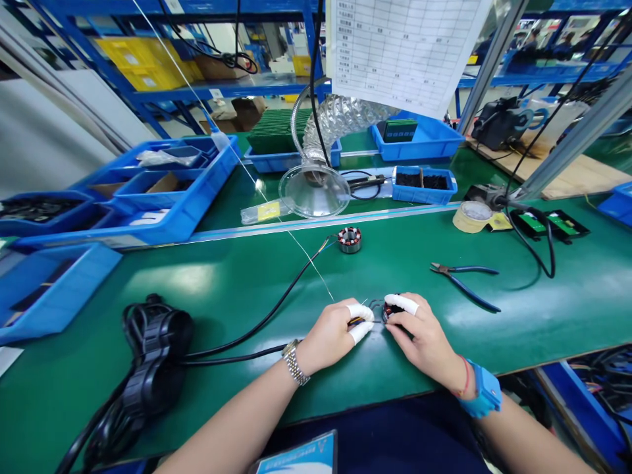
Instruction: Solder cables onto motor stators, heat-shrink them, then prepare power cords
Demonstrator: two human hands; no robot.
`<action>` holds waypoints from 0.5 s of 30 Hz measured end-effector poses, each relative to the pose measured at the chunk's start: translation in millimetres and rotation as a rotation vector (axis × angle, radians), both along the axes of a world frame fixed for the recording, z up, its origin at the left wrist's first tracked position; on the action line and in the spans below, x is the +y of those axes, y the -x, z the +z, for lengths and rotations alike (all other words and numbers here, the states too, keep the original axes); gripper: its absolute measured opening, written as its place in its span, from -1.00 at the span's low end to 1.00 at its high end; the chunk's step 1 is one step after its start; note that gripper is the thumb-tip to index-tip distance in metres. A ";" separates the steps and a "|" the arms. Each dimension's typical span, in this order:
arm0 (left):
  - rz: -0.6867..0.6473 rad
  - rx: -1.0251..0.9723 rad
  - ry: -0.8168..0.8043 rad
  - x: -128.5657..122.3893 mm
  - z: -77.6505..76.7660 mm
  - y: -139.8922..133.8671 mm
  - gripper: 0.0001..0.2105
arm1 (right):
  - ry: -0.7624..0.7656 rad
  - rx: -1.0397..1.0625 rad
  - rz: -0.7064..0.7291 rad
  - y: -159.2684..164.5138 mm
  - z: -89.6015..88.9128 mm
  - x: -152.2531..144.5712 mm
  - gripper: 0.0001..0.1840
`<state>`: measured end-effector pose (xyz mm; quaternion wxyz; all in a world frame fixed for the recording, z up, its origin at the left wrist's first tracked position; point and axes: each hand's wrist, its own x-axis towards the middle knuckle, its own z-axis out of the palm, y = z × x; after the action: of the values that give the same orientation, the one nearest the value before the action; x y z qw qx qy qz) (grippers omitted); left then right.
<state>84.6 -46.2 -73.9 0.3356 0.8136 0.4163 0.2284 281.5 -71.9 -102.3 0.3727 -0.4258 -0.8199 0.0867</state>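
Note:
My left hand (340, 332), with white finger cots on thumb and finger, pinches the wire end of a black cable (241, 356). Yellowish and dark wires show between its fingertips. My right hand (419, 336), also wearing a white finger cot, grips a copper-wound motor stator (388, 309), partly hidden by the fingers. Thin leads bridge the small gap between both hands. Farther back lies a second stator (350, 241), its coloured wires running into another black cable (276, 309). A thin strand of solder wire (311, 260) slants down to just behind my left hand.
Blue-handled cutters (469, 283) lie to the right, behind them a tape roll (473, 216). A fume funnel (316, 191) stands at the back. Bundled black cables (153, 355) occupy the left. Blue bins (182, 204) line the back left; a small bin (424, 191) holds dark parts.

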 end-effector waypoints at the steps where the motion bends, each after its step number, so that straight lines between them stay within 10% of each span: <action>1: -0.006 -0.007 0.003 -0.1 -0.5 -0.5 -0.89 | -0.001 0.000 0.004 0.5 1.0 0.0 -0.87; 15: -0.006 -0.016 0.001 -1.3 -4.5 -1.8 -0.87 | -0.020 -0.036 0.005 8.3 7.8 3.8 -0.88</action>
<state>86.5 -47.5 -78.4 0.3402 0.8127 0.4113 0.2337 273.2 -68.1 -94.5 0.3616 -0.4216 -0.8284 0.0717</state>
